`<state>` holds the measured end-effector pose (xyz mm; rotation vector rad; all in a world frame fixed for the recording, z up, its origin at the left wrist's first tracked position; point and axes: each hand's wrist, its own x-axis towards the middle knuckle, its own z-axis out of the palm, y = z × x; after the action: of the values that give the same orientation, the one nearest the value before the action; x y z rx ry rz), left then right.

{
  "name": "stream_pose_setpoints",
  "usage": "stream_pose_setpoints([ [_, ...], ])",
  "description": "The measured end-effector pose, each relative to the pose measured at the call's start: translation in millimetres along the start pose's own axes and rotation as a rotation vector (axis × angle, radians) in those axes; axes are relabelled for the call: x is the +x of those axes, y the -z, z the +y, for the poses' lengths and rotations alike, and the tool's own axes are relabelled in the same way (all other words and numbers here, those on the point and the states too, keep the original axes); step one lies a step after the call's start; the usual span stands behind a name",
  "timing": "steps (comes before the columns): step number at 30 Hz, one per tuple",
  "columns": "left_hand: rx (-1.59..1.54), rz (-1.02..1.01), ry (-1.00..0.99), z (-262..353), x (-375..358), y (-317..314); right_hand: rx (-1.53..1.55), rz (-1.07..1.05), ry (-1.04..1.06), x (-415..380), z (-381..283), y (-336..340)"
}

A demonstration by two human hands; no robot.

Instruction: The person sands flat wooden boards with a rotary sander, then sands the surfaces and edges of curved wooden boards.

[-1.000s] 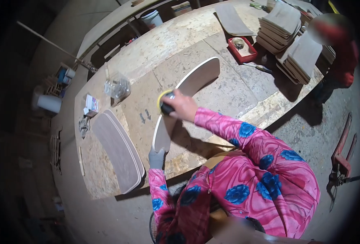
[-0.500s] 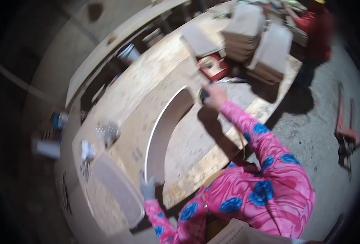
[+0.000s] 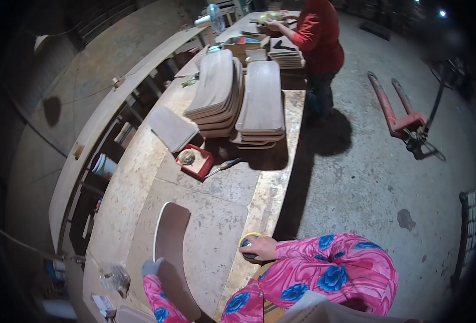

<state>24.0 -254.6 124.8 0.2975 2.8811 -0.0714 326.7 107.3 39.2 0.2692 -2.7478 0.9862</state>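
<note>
A curved wooden board [image 3: 173, 242] with a pale edge stands arched on the workbench in front of me. My left hand [image 3: 152, 267], in a grey glove, grips its left edge, the fingers closed there. To the right of the board, by the bench's near edge, my right hand [image 3: 261, 248] is bare and wrapped over a round black tool with a yellow rim [image 3: 247, 240], which looks like a palm sander. The tool rests at the bench surface, apart from the board. Its underside is hidden.
Stacks of curved boards [image 3: 259, 99] stand farther up the bench, with a red tray [image 3: 196, 162] and a brush-like tool [image 3: 223, 167] nearer. A clear plastic container [image 3: 114, 280] sits at left. A person in red [image 3: 318, 40] works at the far end. A red pallet jack [image 3: 405, 121] stands on the floor.
My view has swung up and right. My right hand has drawn the round tool back from the board's far end to the bench's near edge. My left hand now grips farther along the board.
</note>
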Motion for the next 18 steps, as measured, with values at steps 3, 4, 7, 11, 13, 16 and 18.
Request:
stream_pose_setpoints([
  [3,-0.153,0.019,-0.041,-23,8,-1,-0.047,-0.001,-0.133,6,-16,-4],
  [4,-0.131,0.113,0.004,-38,22,-13,-0.080,0.004,-0.167,9,-19,-6],
  [7,-0.220,0.227,0.103,-57,47,-21,-0.116,0.009,-0.223,11,-24,-11],
  [11,-0.449,0.179,-0.138,-83,35,-31,-0.139,0.039,-0.388,17,-41,-17],
  [13,-0.577,0.122,-0.021,-81,30,-42,-0.171,0.091,-0.436,16,-47,-21],
  [16,-0.732,-0.032,0.037,-88,12,-30,-0.231,0.151,-0.484,16,-47,-35],
  [18,-0.603,0.231,0.029,-54,-45,23,-0.241,0.203,-0.529,17,-52,-40],
])
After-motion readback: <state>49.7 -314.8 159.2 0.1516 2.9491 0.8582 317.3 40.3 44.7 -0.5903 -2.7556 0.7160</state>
